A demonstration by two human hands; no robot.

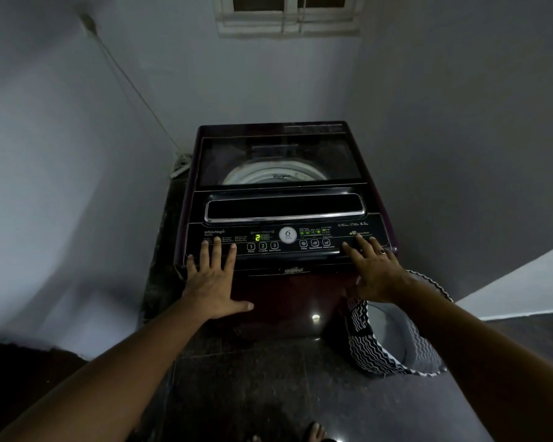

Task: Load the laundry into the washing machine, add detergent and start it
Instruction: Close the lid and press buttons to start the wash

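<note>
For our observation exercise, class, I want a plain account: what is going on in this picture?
A person stands at a top-loading washing machine whose lid is closed. The left hand and right hand lie with straight fingers on opposite ends of the control panel. The display glows a green 2, so the machine is powered. A zigzag-patterned basket stands on the floor beside it.

We record one white-framed window (288, 14), high in the back wall. Left of the window: pale grey-blue wall (61, 154), with a thin cable (131, 87) running diagonally down it. Right of the window: darker, shaded wall (460, 122). Far below the window: dark glossy floor tiles (268, 393) with small glints. Light dim overall.
</note>
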